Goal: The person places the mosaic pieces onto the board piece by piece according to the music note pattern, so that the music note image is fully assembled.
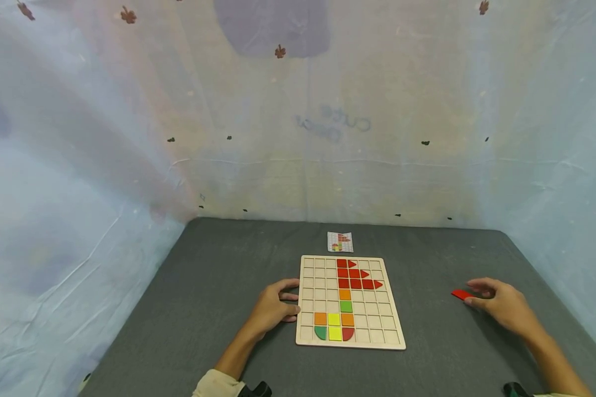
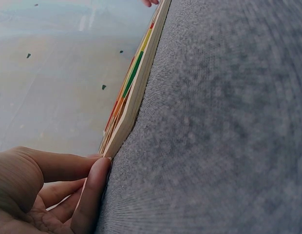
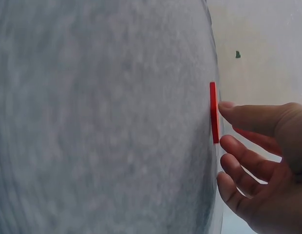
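A wooden grid board [image 1: 374, 322] lies on the dark cloth, with red, orange, yellow and green flat pieces set in its cells. My left hand [image 1: 275, 306] is at the board's left edge; in the left wrist view thumb and forefinger pinch its rim near a corner [image 2: 122, 129]. Well off to the right, a flat red piece [image 1: 460, 294] lies on the cloth. Over it is my right hand [image 1: 501, 309], fingers loosely bent. The right wrist view shows the red piece [image 3: 214, 112] edge-on, with the thumb tip right at it and the other fingers spread beside it.
Behind the board lies a small pattern card [image 1: 340, 242] with a coloured grid figure. A dark grey cloth [image 1: 218, 264] covers the table. Pale patterned sheeting [image 1: 303, 182] hangs at the back and both sides.
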A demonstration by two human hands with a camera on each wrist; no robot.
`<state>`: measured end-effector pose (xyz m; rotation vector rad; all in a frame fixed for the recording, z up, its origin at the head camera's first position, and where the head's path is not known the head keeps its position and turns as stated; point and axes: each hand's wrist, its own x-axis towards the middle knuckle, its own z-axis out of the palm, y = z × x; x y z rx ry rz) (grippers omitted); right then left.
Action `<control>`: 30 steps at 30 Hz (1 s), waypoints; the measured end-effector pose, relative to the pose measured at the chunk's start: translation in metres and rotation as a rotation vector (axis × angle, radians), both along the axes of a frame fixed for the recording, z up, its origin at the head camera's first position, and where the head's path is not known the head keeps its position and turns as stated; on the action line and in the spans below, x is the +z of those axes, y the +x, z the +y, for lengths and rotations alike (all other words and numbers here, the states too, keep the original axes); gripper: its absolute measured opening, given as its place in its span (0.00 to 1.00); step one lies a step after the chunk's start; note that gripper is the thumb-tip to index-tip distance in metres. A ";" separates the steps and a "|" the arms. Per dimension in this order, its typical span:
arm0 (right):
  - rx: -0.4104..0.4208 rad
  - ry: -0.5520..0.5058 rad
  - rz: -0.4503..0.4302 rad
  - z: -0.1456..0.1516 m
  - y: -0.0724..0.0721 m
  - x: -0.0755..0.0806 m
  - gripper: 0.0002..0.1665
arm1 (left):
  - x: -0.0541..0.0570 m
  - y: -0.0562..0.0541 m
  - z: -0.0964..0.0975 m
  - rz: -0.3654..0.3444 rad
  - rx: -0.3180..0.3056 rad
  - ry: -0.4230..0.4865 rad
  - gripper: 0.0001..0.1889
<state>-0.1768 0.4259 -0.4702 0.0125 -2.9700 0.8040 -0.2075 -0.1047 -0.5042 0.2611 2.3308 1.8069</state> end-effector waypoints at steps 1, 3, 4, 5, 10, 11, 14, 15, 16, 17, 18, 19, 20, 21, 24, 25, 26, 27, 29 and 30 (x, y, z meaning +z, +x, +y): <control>0.001 0.000 -0.007 0.002 0.000 0.000 0.31 | 0.000 0.000 0.000 0.001 0.001 0.000 0.35; -0.003 0.001 -0.019 0.004 -0.001 -0.001 0.30 | 0.000 0.000 0.000 0.001 0.002 0.001 0.35; -0.003 -0.004 -0.024 0.005 -0.001 -0.001 0.30 | 0.000 0.000 0.000 0.000 0.001 0.003 0.35; -0.002 -0.006 -0.028 0.006 -0.001 -0.001 0.29 | 0.001 0.001 0.000 -0.001 0.002 0.004 0.35; 0.007 -0.011 -0.033 0.006 -0.002 -0.002 0.28 | 0.001 0.002 -0.001 0.005 -0.004 0.010 0.35; 0.008 -0.010 -0.033 0.006 -0.002 -0.002 0.28 | 0.001 0.002 -0.001 0.004 -0.004 0.009 0.35; 0.010 -0.007 -0.040 0.005 -0.002 -0.001 0.27 | 0.001 0.001 0.000 0.002 -0.005 0.005 0.35; 0.010 -0.008 -0.042 0.005 -0.002 -0.001 0.27 | 0.001 0.001 0.000 -0.001 -0.002 0.003 0.35; 0.011 -0.009 -0.043 0.004 -0.002 -0.001 0.26 | 0.000 0.001 0.000 -0.001 -0.003 0.002 0.35; 0.012 -0.010 -0.045 0.004 -0.002 -0.001 0.26 | 0.000 0.001 0.000 0.000 -0.003 0.003 0.35; 0.014 -0.010 -0.045 0.004 -0.002 -0.001 0.26 | 0.000 0.000 0.000 0.002 -0.005 0.004 0.35; 0.016 -0.010 -0.046 0.004 -0.002 -0.001 0.25 | 0.000 0.000 0.000 0.002 -0.005 0.003 0.35; 0.019 -0.012 -0.048 0.005 -0.001 -0.001 0.25 | 0.000 0.000 -0.001 0.003 -0.006 0.003 0.35; 0.021 -0.011 -0.049 0.005 -0.001 -0.001 0.25 | 0.000 0.000 -0.001 0.003 -0.006 0.003 0.35; 0.030 -0.008 -0.064 0.007 -0.001 -0.002 0.25 | -0.001 -0.001 -0.001 0.005 -0.008 0.005 0.34; 0.033 -0.010 -0.076 0.008 0.000 -0.002 0.26 | -0.001 -0.001 -0.001 0.005 -0.008 0.004 0.34; 0.037 -0.012 -0.088 0.008 0.000 -0.002 0.27 | -0.001 -0.001 -0.001 0.005 -0.008 0.005 0.35; 0.035 -0.016 -0.102 0.009 0.000 -0.002 0.27 | -0.001 -0.001 -0.001 0.004 -0.008 0.006 0.35; 0.040 -0.028 -0.129 0.010 0.000 -0.001 0.28 | -0.001 -0.001 -0.001 0.004 -0.009 0.005 0.35; 0.041 -0.033 -0.141 0.010 0.001 0.000 0.28 | -0.001 -0.001 -0.001 0.005 -0.009 0.005 0.35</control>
